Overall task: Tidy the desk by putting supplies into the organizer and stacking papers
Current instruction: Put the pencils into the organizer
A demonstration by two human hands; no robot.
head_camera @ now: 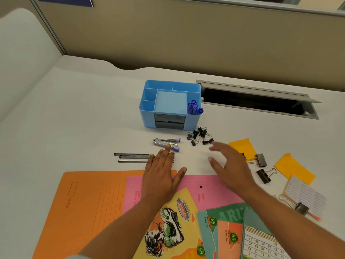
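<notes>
Organizer (147, 116), four pens (194, 107), three pencils (133, 156)

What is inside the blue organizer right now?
Blue-capped pens stand in the right compartment of the organizer; nothing else shows in the open sections. The front drawers are shut, contents hidden.

Bare desk (186, 152) between stapler (166, 142) and binder clips (200, 136) seemingly leaves an open lane to the organizer (147, 116).

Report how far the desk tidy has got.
Done: only the blue pens stand in the organizer. In hand: nothing; the left hand is open over the black pens, the right hand open near the binder clips. Left: stapler, clips, sticky notes, and the unstacked folders and notebooks.
</notes>
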